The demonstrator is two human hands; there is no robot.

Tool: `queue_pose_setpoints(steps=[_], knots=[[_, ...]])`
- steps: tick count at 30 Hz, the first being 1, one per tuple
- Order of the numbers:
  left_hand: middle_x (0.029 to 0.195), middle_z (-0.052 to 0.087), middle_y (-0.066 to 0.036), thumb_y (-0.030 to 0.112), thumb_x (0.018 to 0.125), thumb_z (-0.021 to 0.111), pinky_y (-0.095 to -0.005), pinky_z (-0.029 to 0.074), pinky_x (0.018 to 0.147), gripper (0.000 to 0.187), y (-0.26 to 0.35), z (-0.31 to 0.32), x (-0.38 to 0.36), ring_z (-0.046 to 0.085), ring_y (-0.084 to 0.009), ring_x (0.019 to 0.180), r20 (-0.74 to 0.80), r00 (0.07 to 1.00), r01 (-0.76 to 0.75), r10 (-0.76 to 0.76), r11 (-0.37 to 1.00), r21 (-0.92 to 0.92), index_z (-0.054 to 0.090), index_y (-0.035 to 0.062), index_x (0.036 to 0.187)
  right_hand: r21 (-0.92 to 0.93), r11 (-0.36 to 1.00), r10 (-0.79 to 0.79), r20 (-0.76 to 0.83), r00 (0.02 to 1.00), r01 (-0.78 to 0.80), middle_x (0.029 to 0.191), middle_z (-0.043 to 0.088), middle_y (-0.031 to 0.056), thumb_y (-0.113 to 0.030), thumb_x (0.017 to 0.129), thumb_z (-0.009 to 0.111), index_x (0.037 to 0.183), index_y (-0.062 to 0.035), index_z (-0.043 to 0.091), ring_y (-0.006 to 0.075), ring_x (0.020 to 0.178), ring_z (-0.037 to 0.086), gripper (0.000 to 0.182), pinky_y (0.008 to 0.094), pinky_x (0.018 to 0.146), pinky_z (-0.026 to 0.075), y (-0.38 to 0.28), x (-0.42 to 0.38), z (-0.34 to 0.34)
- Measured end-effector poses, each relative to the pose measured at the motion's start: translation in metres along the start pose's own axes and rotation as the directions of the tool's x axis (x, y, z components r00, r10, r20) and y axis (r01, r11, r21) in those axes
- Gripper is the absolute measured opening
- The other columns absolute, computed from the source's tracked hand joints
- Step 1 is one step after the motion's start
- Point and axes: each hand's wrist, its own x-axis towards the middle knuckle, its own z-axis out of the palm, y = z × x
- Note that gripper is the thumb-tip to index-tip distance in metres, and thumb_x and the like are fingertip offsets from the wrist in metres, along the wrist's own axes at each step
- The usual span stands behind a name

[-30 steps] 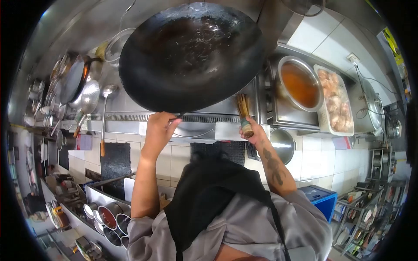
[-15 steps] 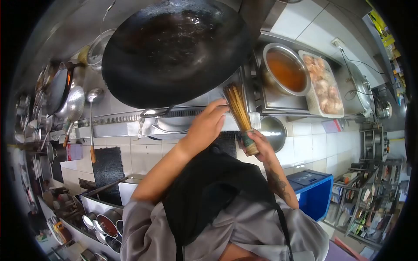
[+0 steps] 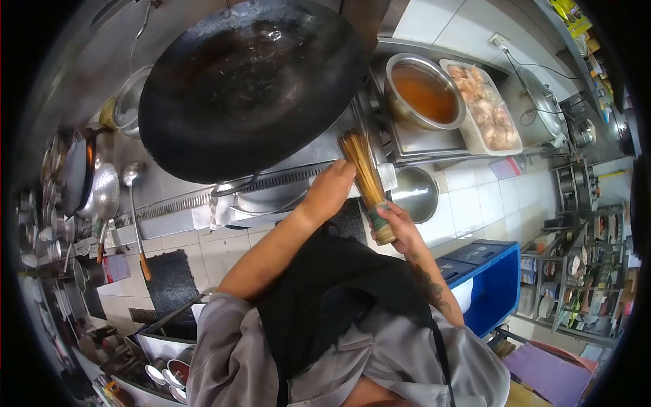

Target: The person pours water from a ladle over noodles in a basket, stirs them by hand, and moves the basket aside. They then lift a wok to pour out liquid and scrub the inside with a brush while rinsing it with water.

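A bamboo wok brush (image 3: 367,178), a bundle of thin yellow-brown strips bound with green near its base, slants upward in front of my apron. My right hand (image 3: 397,227) is wrapped round its bound lower end. At the upper strips, my left hand (image 3: 332,190) is closed, its fingertips pinched at the brush's left edge; part of the fingers is hidden. Beyond both hands, a large black wok (image 3: 247,95) stands tilted over the stove, with wet, shiny patches and small bits on its inner surface.
To the right are a steel pot of orange-brown liquid (image 3: 424,95), a white basket of pale meat pieces (image 3: 487,108) and a round steel bowl (image 3: 415,195) lower down. A ladle (image 3: 134,203) and a skimmer (image 3: 106,193) lie at left. A blue bin (image 3: 498,292) stands at lower right.
My left fingers, loosely extended beside the strips before, are now curled in against them. My right hand keeps its hold on the brush. The view has shifted and turned slightly.
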Motion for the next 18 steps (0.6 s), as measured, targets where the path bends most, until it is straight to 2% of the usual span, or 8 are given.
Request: queue_pose_setpoints(steps=[3,12,15,18], knots=[[0.09,0.059,-0.019,0.002,0.087,0.059,-0.0473,0.052,0.075,0.005,0.001,-0.003,-0.001,0.063,-0.0386,0.088,-0.003,0.999,-0.048,0.048,0.997,0.068,0.056,-0.0007,0.09,0.013,1.0,-0.001,-0.011,1.0,0.001,0.08,0.065,0.0089,-0.027,0.095,0.069,0.119,-0.0062,0.057,0.0219,0.058,0.066,0.034,0.0329,0.045,0.05,-0.002,0.001,0.007],[0.084,0.062,-0.026,0.001,0.086,0.056,-0.0535,0.05,0.073,0.005,-0.019,0.005,0.001,0.062,-0.0462,0.081,-0.039,0.992,0.114,-0.118,0.99,-0.089,0.054,-0.003,0.086,-0.03,0.998,0.049,-0.007,0.999,-0.05,0.079,0.064,0.0091,-0.03,0.094,0.07,0.12,-0.0062,0.059,0.0215,0.058,0.065,0.037,0.0335,0.047,0.052,0.001,0.017,0.02],[0.083,0.061,-0.026,0.002,0.086,0.055,-0.0537,0.05,0.072,0.005,-0.006,-0.009,0.004,0.061,-0.0473,0.08,-0.062,0.998,0.016,-0.024,0.993,-0.12,0.054,-0.0027,0.086,-0.056,0.996,0.074,0.013,0.997,-0.073,0.08,0.064,0.0087,-0.031,0.096,0.068,0.116,-0.0071,0.058,0.0211,0.06,0.065,0.032,0.0349,0.05,0.054,-0.004,0.019,0.024],[0.08,0.061,-0.026,0.002,0.086,0.055,-0.0543,0.05,0.071,0.005,-0.016,0.001,0.002,0.061,-0.047,0.079,-0.052,0.998,0.04,-0.045,0.994,-0.102,0.053,-0.0029,0.085,-0.045,0.996,0.08,0.013,0.997,-0.08,0.08,0.064,0.0082,-0.031,0.096,0.068,0.115,-0.0073,0.059,0.0209,0.06,0.065,0.032,0.0352,0.05,0.054,-0.005,0.023,0.025]])
